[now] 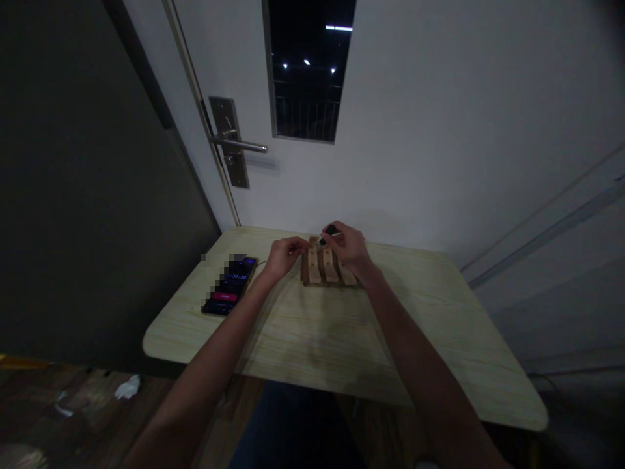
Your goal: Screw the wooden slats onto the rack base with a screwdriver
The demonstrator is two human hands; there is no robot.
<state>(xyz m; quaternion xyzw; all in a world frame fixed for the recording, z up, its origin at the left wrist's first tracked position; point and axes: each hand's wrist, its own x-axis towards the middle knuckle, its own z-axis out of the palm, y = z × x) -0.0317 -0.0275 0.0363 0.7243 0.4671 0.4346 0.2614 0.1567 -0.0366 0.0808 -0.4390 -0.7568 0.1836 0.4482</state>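
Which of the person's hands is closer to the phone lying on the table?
The left. The left hand is just right of the phone, with a small gap of table between them. The right hand is farther right, over the wooden slatted block, holding a small dark tool.

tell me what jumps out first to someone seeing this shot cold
Both hands meet at a slatted wooden block at the far side of the pale table: the right hand pinches a small dark tool over it, the left hand beside it. A lit phone glows to the left.
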